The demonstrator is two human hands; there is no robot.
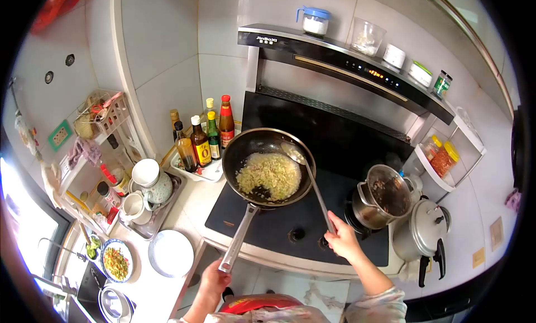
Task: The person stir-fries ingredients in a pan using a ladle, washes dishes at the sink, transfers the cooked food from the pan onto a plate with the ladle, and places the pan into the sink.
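A dark wok [234, 166] with a long metal handle sits over the left side of the black stove. Chopped pale-green and reddish pieces [268, 175] lie in it with bubbling liquid around them. My left hand [214, 278] is closed around the end of the wok's handle. In my right hand [343, 237] is the handle of a metal ladle [318, 192], gripped with the fingers wrapped round it. The ladle's bowl rests inside the wok near its upper right wall, with some food on it.
A steel pot [373, 211] with dark contents stands on the right burner, beside a pressure cooker [416, 228]. Sauce bottles [200, 141] crowd the tray behind the wok's left. On the left counter are a white plate [171, 254] and a bowl of chopped vegetables [116, 261]. A range hood [346, 66] overhangs the stove.
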